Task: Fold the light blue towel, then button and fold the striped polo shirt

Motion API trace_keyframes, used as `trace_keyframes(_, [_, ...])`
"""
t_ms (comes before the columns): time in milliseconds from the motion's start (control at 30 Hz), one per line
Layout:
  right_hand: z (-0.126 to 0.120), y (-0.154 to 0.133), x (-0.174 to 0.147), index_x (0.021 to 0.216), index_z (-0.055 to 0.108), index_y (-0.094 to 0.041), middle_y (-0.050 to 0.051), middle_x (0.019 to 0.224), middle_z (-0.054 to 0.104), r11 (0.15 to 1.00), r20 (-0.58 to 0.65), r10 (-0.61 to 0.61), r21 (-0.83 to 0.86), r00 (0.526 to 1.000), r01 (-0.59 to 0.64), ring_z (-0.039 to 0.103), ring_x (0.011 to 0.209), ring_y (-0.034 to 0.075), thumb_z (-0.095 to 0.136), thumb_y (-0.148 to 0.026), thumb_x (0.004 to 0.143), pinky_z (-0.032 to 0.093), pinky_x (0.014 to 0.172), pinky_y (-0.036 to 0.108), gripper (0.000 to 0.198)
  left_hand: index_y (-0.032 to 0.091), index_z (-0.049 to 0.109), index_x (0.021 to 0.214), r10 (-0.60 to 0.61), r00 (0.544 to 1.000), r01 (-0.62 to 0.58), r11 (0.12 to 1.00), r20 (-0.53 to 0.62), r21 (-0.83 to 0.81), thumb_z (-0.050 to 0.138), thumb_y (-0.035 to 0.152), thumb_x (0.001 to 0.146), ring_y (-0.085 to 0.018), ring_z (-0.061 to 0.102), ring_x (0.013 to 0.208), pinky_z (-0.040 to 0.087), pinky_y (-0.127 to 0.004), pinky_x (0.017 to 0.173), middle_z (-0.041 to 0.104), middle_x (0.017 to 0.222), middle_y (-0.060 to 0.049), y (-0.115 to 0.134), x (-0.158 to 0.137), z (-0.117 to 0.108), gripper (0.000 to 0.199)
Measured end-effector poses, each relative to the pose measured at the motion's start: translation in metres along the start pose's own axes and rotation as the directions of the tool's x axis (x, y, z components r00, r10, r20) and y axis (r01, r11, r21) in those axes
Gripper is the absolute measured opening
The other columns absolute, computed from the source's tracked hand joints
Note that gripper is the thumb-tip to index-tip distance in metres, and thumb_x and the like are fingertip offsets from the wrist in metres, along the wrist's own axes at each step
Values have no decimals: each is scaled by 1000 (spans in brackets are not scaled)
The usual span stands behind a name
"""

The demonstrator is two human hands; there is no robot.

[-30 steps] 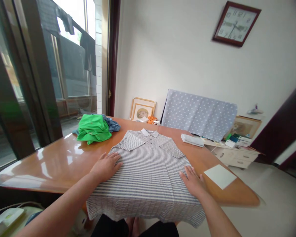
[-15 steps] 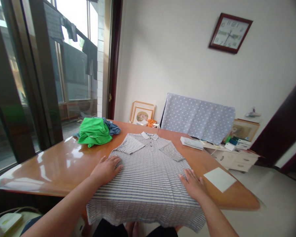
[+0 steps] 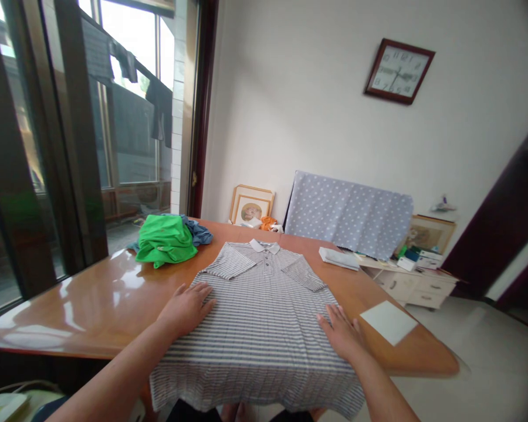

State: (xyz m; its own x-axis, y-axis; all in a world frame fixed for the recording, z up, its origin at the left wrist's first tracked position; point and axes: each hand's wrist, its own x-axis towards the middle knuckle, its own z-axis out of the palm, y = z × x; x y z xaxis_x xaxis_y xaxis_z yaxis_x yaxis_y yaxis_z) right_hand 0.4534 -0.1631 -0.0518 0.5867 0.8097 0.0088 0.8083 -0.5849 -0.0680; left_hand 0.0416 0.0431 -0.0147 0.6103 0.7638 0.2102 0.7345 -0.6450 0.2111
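Note:
A striped polo shirt (image 3: 264, 328) lies spread out on the wooden table (image 3: 101, 310), its collar at the far end and its sleeves folded inward over the body. The lower part of the shirt drapes over the table's near edge. On the shirt's left side rests my left hand (image 3: 188, 308), flat, with its fingers stretched out. My right hand (image 3: 341, 331) lies open on the right side of the shirt, fingers spread. Neither hand grips the fabric.
A bright green garment (image 3: 165, 240) is heaped with bluish cloth (image 3: 200, 232) at the table's far left. Beyond the shirt's right sleeve lies a folded pale cloth (image 3: 338, 258). A pale square sheet (image 3: 389, 322) sits near the table's right edge.
The camera view has tilted slightly, so the clock and wall sit lower. Both hands stay flat on the shirt, which looks unchanged.

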Motion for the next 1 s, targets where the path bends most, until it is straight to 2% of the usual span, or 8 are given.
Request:
trace_keyframes(333, [1,1,0,158,24,-19,5,165,21,1000,-7,-6,3,1000,6,12,153,24,17,-62,97,8,121,57,75,26,59,136,-2,1000,3,1000,-7,30,34,55,98,-28,43,142,21,-57,119,53,149,-10,0,-7,2,54])
trace_keyframes(567, [0,0,-2,156,31,-19,7,163,27,999,-35,-2,38,999,3,17,152,25,22,-60,98,10,121,57,72,25,58,136,-26,1000,27,998,-18,52,36,53,98,-28,42,143,20,-55,120,53,149,-11,5,-21,2,52])
trace_keyframes(667, [-1,1,-7,150,43,-17,11,158,39,994,-127,-38,99,991,51,27,149,28,29,-55,98,13,120,56,66,21,59,134,-26,999,28,998,-38,57,36,52,98,-29,44,141,20,-55,119,55,147,-13,7,-27,0,52])
trace_keyframes(800, [-1,4,-17,131,64,-20,13,142,58,963,-306,-107,206,946,175,45,139,28,39,-44,97,27,116,48,49,18,65,124,21,993,-18,999,-112,31,40,46,97,-29,55,130,22,-54,118,64,136,-14,11,-34,-2,46])
trace_keyframes(1000, [2,1,-39,118,70,-25,7,129,68,938,-413,-116,254,903,236,56,128,26,42,-39,96,27,115,44,38,21,69,112,104,973,-103,995,-208,15,40,42,98,-28,62,118,28,-51,115,71,123,-9,17,-48,2,38])
